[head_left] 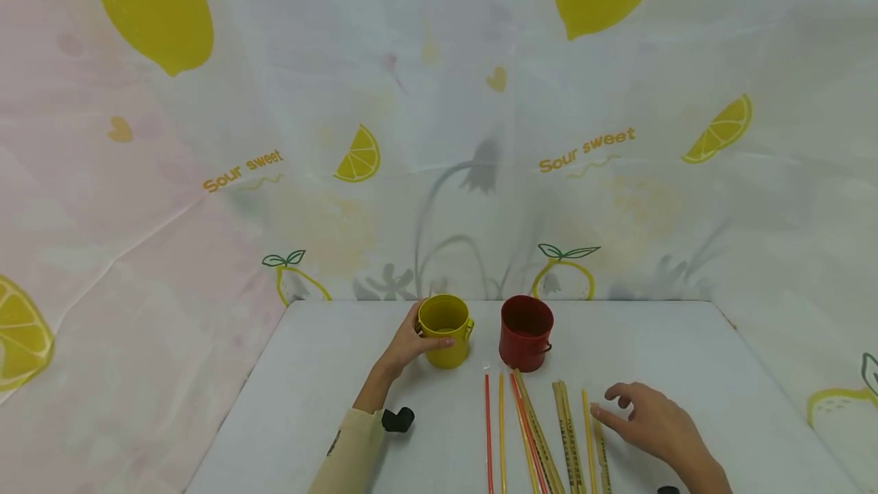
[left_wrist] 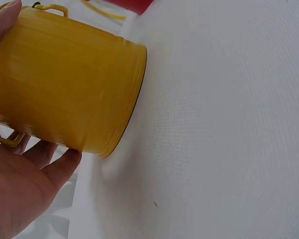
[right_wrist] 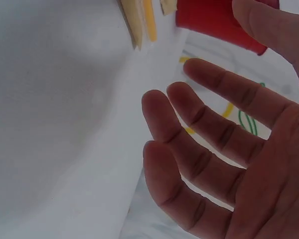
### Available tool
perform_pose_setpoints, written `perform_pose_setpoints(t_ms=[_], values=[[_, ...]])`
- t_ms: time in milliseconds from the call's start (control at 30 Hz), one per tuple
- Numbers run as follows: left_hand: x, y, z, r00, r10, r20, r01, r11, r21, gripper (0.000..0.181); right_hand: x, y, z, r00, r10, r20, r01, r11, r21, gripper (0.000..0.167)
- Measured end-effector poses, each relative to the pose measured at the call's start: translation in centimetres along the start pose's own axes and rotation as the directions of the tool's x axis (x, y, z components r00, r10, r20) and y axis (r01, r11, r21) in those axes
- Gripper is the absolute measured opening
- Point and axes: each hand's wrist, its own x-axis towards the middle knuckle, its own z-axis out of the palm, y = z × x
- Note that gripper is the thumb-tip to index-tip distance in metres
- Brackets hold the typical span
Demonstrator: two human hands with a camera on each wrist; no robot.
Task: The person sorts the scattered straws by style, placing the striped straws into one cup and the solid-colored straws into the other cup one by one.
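Note:
My left hand (head_left: 409, 343) grips the yellow bucket (head_left: 447, 353) near the table's back edge, thumb across its front and fingers behind; in the left wrist view the hand (left_wrist: 20, 184) is round the upright bucket (left_wrist: 70, 79). A red bucket (head_left: 524, 341) stands to its right. My right hand (head_left: 652, 421) hovers with nothing in it, fingers loosely bent, by the rightmost paper-wrapped stick (head_left: 601, 452); whether it touches is unclear in the head view. In the right wrist view the hand (right_wrist: 224, 134) is apart from the wrapped stick (right_wrist: 133, 22) and the yellow stick (right_wrist: 149, 20).
Red sticks (head_left: 488, 433), yellow sticks (head_left: 502, 433) and wrapped sticks (head_left: 568, 437) lie lengthwise on the white table (head_left: 274, 418), in front of the buckets. Some cross each other in the middle. A lemon-printed cloth (head_left: 439, 212) hangs behind the table.

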Motion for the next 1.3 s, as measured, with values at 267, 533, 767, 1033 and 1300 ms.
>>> perform_pose_setpoints(t_ms=[267,533,767,1033,1300], values=[[0.2,-0.2,0.0,1.000,0.014,0.010,-0.014,1.000,-0.008,0.088,-0.2,-0.2,0.7,0.998,0.019,0.059,-0.017,1.000,-0.024,0.040],[0.1,-0.1,0.0,1.000,0.023,0.007,-0.023,1.000,-0.002,0.088,-0.5,-0.3,1.4,0.995,0.044,0.094,-0.042,0.999,-0.016,0.043],[0.1,-0.1,0.1,0.999,0.033,0.005,-0.033,0.999,-0.007,0.088,-0.8,-0.5,2.0,0.999,0.012,0.053,-0.012,1.000,0.010,0.043],[0.0,-0.3,0.2,1.000,0.027,-0.010,-0.027,1.000,0.000,0.088,-1.1,-0.5,3.0,0.999,-0.041,0.002,0.041,0.999,0.020,0.041],[0.0,-0.3,0.1,1.000,0.025,-0.018,-0.025,1.000,0.001,0.087,-1.1,-0.5,3.7,0.996,-0.085,-0.022,0.085,0.996,-0.020,0.042]])
